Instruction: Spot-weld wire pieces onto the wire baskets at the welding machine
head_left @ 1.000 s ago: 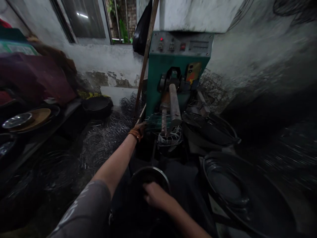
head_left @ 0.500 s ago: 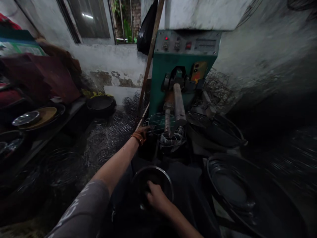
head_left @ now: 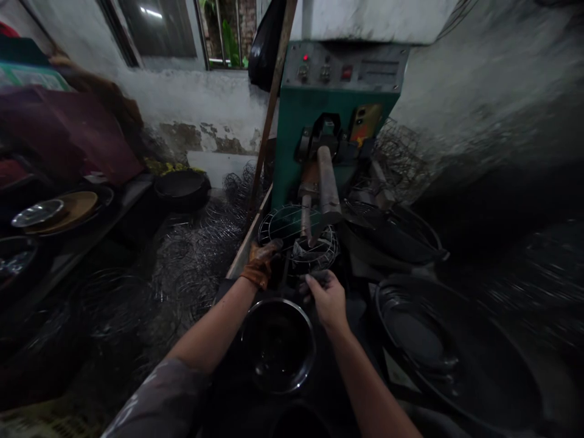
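Observation:
My left hand (head_left: 264, 260), in a worn brown glove, grips the near left edge of a round wire rack (head_left: 279, 230). The rack lies level, reaching under the metal electrode arms of a green welding machine (head_left: 296, 115). Close to the rack's front edge is my right hand (head_left: 326, 297), bare, its thumb and fingertips pinched together with darkened fingers. Whatever may be between them is too small to make out. Below both hands, a shiny steel bowl (head_left: 292, 372) sits at my lap; its dark contents are hard to see.
Tangled wire pieces (head_left: 196, 255) heap on the floor to the left. A large dark pan (head_left: 493, 365) stands at the right, with another dark basin (head_left: 406, 234) behind it. A wooden bar (head_left: 269, 121) leans beside the machine. The thick upper electrode (head_left: 328, 182) juts toward me.
My right hand has come up out of the steel bowl to the rack's front edge. My left hand and the rack's near edge have shifted slightly toward me.

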A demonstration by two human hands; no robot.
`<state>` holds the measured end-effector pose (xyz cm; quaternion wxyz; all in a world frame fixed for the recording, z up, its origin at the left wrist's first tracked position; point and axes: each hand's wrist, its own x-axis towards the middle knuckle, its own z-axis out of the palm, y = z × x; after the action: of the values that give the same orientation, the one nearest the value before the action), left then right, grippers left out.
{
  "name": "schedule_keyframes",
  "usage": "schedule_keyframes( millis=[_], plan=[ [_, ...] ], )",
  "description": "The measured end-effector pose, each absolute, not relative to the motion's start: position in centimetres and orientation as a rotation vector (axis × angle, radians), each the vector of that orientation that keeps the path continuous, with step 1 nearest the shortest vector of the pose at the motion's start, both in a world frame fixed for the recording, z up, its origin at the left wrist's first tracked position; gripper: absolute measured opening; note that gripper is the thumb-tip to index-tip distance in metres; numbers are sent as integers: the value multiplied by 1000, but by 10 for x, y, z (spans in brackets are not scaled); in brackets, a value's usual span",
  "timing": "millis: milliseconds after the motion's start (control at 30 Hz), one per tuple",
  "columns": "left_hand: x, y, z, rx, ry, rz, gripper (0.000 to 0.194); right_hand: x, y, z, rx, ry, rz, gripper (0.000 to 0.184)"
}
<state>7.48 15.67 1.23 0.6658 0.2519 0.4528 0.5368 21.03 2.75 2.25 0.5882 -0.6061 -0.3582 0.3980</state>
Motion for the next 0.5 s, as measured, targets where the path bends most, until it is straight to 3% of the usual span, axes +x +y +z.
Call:
schedule_keyframes(
  millis=[133, 233, 333, 500],
  plan=[
    [83, 149, 14, 528, 1047, 1201, 62, 210, 43, 18, -1397, -795, 768, 42],
    [87, 146, 11, 562, 1087, 1227, 68, 206, 46, 7, -1482, -819, 714, 45],
    [88, 144, 9, 569, 1112, 1269, 73, 205, 47, 1, -1590, -892, 686, 41],
    [88, 143, 7, 573, 1096, 1232, 64, 206, 51, -1, -1703, -912, 577, 34]
  ],
)
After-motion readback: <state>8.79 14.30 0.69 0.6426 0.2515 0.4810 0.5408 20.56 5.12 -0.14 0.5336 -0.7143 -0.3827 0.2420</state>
